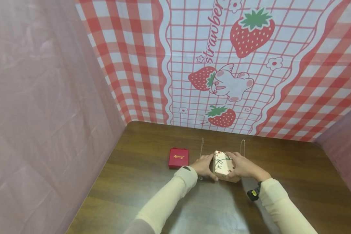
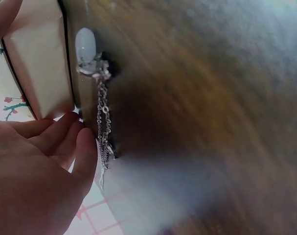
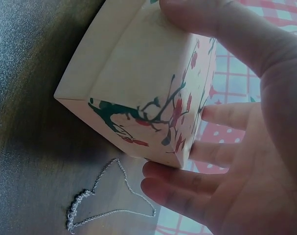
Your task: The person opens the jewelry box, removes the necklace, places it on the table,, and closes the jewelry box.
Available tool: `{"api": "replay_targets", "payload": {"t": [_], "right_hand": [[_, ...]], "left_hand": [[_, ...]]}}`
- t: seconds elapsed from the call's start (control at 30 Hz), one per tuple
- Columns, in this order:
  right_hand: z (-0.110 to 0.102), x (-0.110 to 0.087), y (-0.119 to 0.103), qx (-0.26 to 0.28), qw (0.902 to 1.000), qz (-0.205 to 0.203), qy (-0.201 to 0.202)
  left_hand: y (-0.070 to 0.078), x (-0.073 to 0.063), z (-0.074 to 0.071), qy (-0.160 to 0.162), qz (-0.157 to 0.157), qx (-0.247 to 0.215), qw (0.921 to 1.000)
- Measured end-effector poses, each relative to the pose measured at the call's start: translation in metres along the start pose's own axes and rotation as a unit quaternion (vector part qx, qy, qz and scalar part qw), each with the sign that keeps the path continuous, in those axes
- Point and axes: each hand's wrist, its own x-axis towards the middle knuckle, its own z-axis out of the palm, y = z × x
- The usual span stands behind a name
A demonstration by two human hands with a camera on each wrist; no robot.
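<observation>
On the table, between both hands, is a cream paper box (image 1: 222, 164) printed with red blossoms on dark branches. My left hand (image 1: 204, 167) spans its left side, thumb by the front corner and fingers at the back. From the other side, my right hand (image 1: 245, 167) grips it with the thumb in front and the fingers behind. Beside my left hand lies a silver chain with a white oval pendant (image 2: 85, 45). A second silver chain necklace (image 3: 79, 203) with a beaded bar lies on the table right of the box.
A small red box (image 1: 178, 157) with gold lettering sits left of my left hand. At the back of the brown wooden table (image 1: 128, 169) hangs a red-and-white strawberry cloth (image 1: 146, 65). Pink fabric (image 1: 46, 97) hangs along the left side.
</observation>
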Motion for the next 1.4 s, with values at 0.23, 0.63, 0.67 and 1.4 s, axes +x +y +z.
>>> {"api": "replay_targets", "payload": {"t": [0.23,0.63,0.67,1.4], "right_hand": [[-0.001,0.001,-0.002,-0.009,0.9999,-0.006,0.004],[0.001,0.000,-0.001,-0.022,0.9996,-0.008,0.014],[0.002,0.000,0.000,-0.022,0.9995,-0.009,0.018],[0.004,0.004,0.001,-0.058,0.9973,-0.033,0.030]], "left_hand": [[0.001,0.001,0.000,-0.003,-0.005,-0.007,1.0000],[0.003,0.000,0.000,-0.008,-0.007,-0.006,0.9999],[0.003,0.000,-0.001,-0.008,-0.006,-0.006,0.9999],[0.005,0.001,-0.009,0.004,-0.010,-0.057,0.9983]]}}
